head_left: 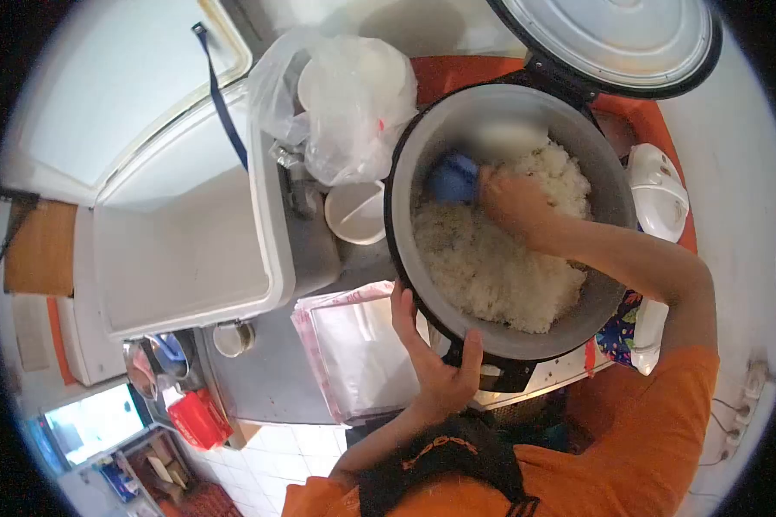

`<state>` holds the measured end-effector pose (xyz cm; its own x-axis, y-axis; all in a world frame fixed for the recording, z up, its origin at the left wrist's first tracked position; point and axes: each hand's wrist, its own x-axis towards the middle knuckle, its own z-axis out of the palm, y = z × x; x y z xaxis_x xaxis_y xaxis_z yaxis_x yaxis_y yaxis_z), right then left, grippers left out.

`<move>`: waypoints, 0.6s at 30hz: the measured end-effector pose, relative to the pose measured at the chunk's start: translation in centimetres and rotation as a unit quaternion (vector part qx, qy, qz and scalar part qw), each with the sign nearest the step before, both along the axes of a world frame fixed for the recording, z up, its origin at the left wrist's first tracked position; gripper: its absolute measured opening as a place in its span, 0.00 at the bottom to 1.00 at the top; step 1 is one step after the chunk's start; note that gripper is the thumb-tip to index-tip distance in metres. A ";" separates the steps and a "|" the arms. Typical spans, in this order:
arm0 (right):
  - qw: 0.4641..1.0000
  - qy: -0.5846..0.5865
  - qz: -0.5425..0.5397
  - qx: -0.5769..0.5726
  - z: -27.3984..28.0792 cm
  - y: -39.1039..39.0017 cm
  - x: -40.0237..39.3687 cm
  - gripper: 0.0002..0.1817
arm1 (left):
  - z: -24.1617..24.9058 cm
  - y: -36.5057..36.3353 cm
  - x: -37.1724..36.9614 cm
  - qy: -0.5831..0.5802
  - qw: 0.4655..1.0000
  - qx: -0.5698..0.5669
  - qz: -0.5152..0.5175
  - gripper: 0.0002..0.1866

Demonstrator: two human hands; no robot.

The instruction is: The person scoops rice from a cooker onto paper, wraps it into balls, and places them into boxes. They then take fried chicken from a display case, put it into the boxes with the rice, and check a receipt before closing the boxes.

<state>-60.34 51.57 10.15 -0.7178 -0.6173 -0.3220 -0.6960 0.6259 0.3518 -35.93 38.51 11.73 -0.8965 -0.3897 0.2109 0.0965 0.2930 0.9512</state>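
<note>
A large round rice cooker (pixel 403 233) stands with its lid (pixel 616 39) raised at the back. White cooked rice (pixel 500 258) covers much of its bottom. My right hand (pixel 517 207) reaches down into the pot, fingers closed round a blue scoop (pixel 454 178) that touches the rice; the scoop's exact shape is partly hidden. Against the near side of the cooker, my left hand (pixel 440 370) grips the rim, thumb and fingers spread along the edge. A blurred pale patch covers part of the pot's far inside.
Left of the cooker is an open white cooler box (pixel 181 250). Clear plastic bags with white containers (pixel 353 103) and a white divided cup (pixel 355 213) stand between them. Wrapping sheets (pixel 362 349) lie in front. White appliance (pixel 658 191) at right.
</note>
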 end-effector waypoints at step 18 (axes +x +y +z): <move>0.896 -0.408 0.172 -0.040 8.6 0.9 9.1 0.13 | 1.1 0.5 -0.7 0.038 0.996 0.081 0.012 0.47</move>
<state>-51.26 52.51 18.73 -0.0255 -0.8010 -0.5981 -0.8576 0.3250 -0.3987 -36.61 39.00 12.79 -0.8703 -0.4456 0.2100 0.1641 0.1398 0.9765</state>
